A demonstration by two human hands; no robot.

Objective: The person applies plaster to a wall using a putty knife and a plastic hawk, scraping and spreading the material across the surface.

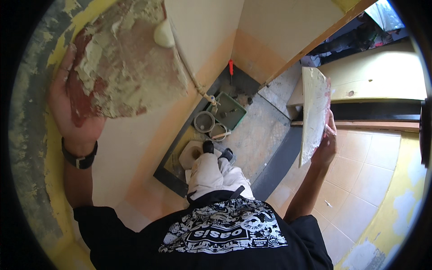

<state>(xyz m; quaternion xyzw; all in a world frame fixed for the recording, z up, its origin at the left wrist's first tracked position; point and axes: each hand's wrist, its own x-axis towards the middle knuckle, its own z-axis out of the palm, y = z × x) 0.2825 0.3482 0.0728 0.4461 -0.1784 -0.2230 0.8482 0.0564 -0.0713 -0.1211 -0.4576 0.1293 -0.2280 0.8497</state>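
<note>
At the upper left, my left hand (81, 108) grips the lower left edge of a reddish-brown flat sheet (83, 96) thickly smeared with cream putty. The sheet is raised near the wall, and some fingers are hidden behind it. A pale round lump (164, 34) shows at its right edge. My right hand (326, 146), farther right, is closed around a second flat piece, a white-coated spreader (312, 114), tilted and seen almost edge-on. Reddish patches show along its hand side. The two pieces are well apart.
Below lie a green tray (233, 111) with a tool in it, a round bucket (204, 121), a smaller bucket (218, 131) and a red-handled tool (231, 67). A pipe with a tap (213, 102) runs down the wall. My feet stand beside a pale toilet (189, 153). A wooden panel (360, 81) is at right.
</note>
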